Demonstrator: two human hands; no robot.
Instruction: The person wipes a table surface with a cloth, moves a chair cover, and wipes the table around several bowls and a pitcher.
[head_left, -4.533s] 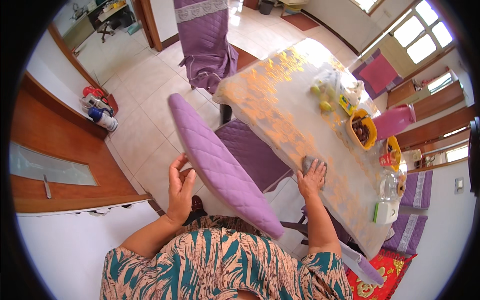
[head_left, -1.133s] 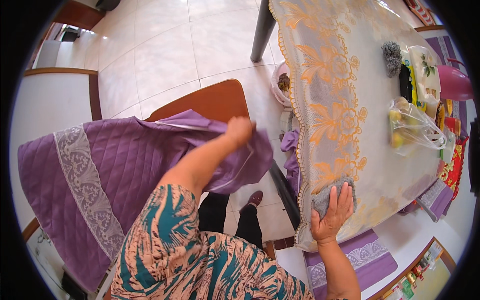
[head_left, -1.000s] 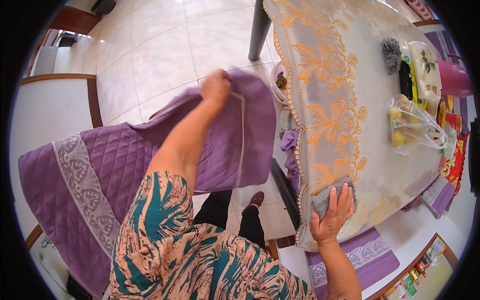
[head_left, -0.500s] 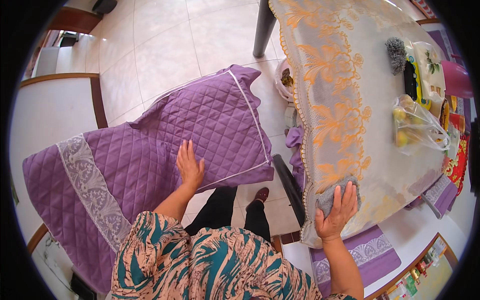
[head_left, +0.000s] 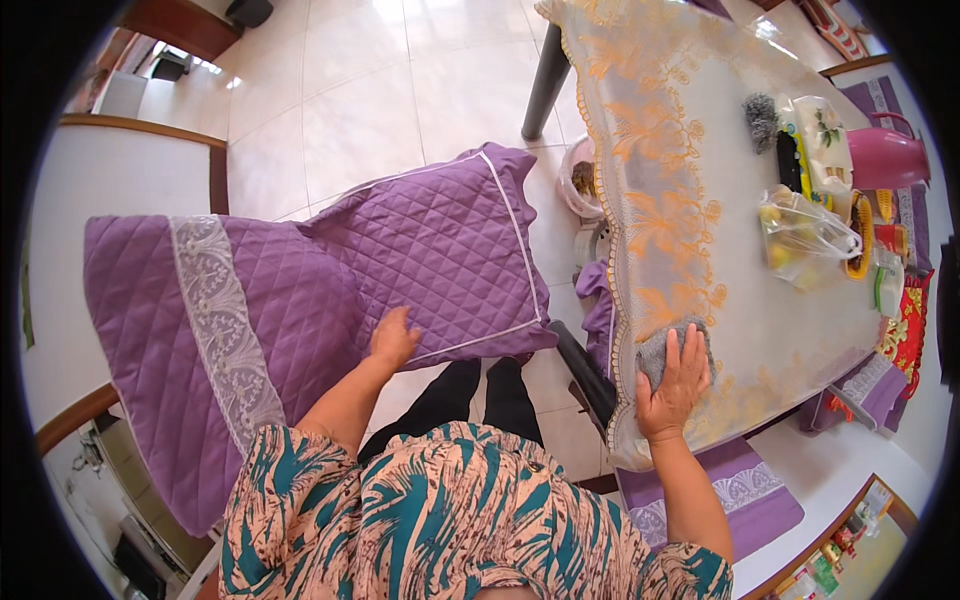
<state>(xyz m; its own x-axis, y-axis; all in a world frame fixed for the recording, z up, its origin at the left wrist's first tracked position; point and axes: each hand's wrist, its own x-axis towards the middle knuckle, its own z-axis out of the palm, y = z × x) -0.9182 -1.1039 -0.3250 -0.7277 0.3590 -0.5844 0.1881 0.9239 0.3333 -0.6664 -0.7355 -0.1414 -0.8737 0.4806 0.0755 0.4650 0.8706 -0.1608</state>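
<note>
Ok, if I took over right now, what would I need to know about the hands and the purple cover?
Left hand: open, palm flat on the purple quilted chair cover.
Right hand: pressing a grey cloth on the table near its edge.
Cover: spread over the chair, lace band to the left.
Done: cover laid out.
Left, probably: smoothing the cover and wiping the table.
</note>
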